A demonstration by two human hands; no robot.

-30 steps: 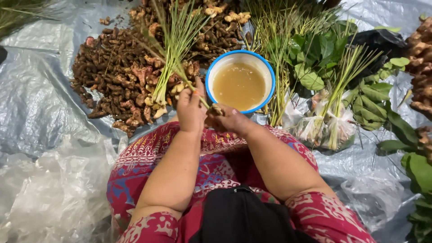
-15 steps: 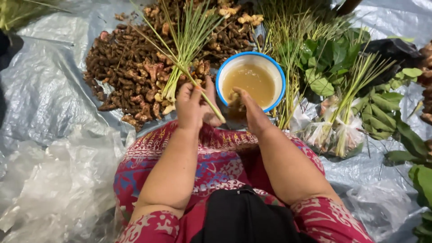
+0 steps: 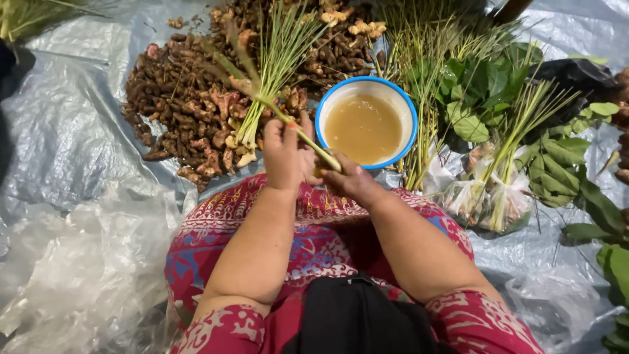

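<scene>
1. Ground surface: crinkled grey-blue plastic sheeting [image 3: 78, 151] covers the whole area, with looser clear plastic bunched at the lower left.
2. Person: seated at the sheet's near edge, seen from above, in a red patterned garment [image 3: 314, 223]; a black bag [image 3: 357, 318] lies in the lap.
3. Left hand [image 3: 283, 156]: raised in front of the lap, fingers closed around a lemongrass stalk [image 3: 288, 124] partway along its length, thumb uppermost.
4. Right hand [image 3: 350, 180]: just beside the left, knuckles up, fingers curled on the pale butt end of the same stalk.
5. Lemongrass stalk: held slantwise between both hands, thick end low by the right hand, thin end running up and left over the root pile. Its tip is blurred.
6. Bowl [image 3: 367, 123]: white with a blue rim, holding cloudy yellow-brown liquid. It stands on the sheet just beyond the hands, apart from them.
7. Root pile [image 3: 187, 115]: a broad heap of brown knobbly rhizomes left of the bowl, with some paler pieces at the far edge.
8. Lemongrass bundle [image 3: 272, 78]: lies on the root pile, cut ends toward the person, green tops fanning away.
9. Further lemongrass [image 3: 419, 85]: loose green stalks lie right of the bowl.
10. Leafy greens [image 3: 481, 92]: piled beyond those stalks.
11. Bagged bundle [image 3: 491, 196]: stalks with their bases in clear plastic, right of the person's knee.
12. Broad green leaves [image 3: 593, 196]: spread along the right edge.
</scene>
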